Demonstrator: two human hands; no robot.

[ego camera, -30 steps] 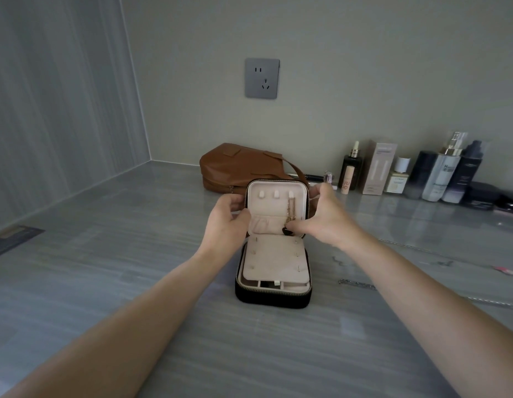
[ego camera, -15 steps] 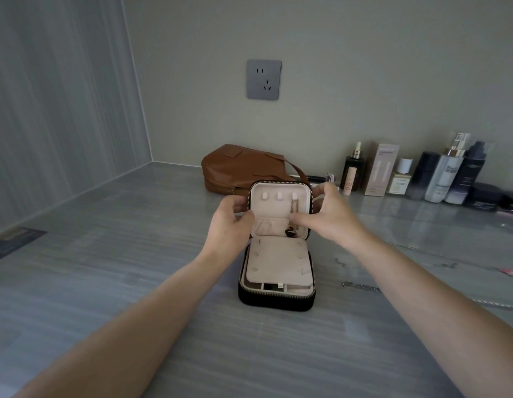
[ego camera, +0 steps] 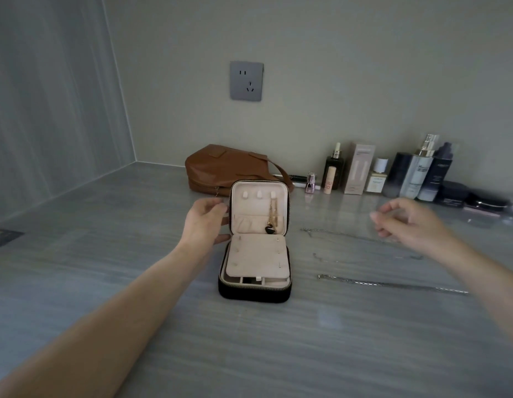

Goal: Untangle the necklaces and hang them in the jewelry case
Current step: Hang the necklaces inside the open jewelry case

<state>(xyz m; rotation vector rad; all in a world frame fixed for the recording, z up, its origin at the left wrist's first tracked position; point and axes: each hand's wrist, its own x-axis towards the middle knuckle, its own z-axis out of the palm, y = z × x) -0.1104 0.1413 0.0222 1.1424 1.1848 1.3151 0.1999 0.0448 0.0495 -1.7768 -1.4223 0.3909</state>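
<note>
Jewelry case [ego camera: 255, 261] open at frame centre, lid upright. Left hand [ego camera: 205, 222] grasps lid's left edge, fingertips partly hidden behind it. 1 gold necklace [ego camera: 274, 214] hangs on lid's right hook. Right hand [ego camera: 407, 222], centre right, motion-blurred, fingers slack, holding nothing. 3 silver chains [ego camera: 393, 284] on the counter right of case, 2 faint.

We saw a jewelry case [ego camera: 255, 294] lined in matt cream velvety cloth with a metal zipper, a gold metal necklace [ego camera: 274, 214], a silvery metal chain [ego camera: 393, 284], a smooth brown leather bag [ego camera: 220, 168] and a polished, glossy countertop [ego camera: 106, 254].
</note>
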